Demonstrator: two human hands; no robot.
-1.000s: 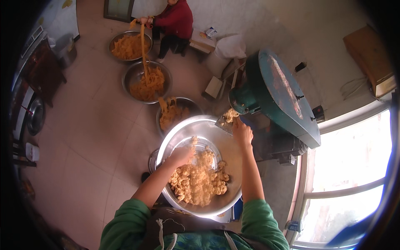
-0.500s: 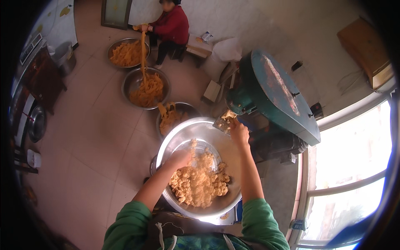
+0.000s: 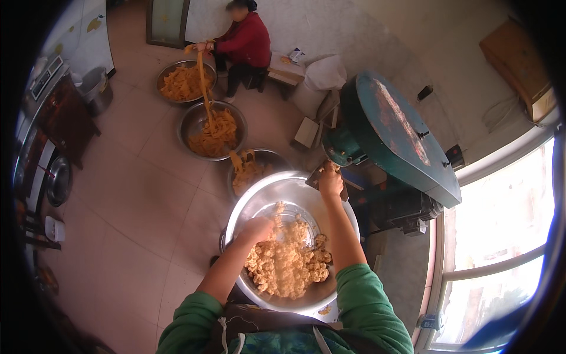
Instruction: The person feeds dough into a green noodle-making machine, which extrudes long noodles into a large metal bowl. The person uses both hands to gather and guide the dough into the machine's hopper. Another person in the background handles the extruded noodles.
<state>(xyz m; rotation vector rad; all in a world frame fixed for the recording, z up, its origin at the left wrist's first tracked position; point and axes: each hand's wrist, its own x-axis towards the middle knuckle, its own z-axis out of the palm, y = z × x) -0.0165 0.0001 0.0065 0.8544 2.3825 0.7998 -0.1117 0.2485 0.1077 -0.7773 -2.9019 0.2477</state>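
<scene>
A wide metal basin [image 3: 236,213] stands in front of me with pale orange, crumbly dough [image 3: 289,265] in it. My left hand [image 3: 258,229] is down inside the basin, at the left edge of the dough; its fingers are blurred and partly hidden against the crumbs. Beyond the basin's far right rim, my right hand [image 3: 331,182] is at a small metal feed tray [image 3: 316,176] below the round end of a green machine [image 3: 395,135]. The fingers of that hand are curled in; what they hold, if anything, is hidden.
A person in red [image 3: 247,44] sits at the back, lifting long orange strips. Metal bowls of strips stand on the floor: a far bowl [image 3: 159,88], a middle bowl [image 3: 184,141] and a near bowl [image 3: 277,158]. A bright window [image 3: 489,212] is on the right.
My right hand has moved slightly up and left, over the feed tray, covering dough that showed there before. My left hand stays in the basin. The whole view has shifted a little.
</scene>
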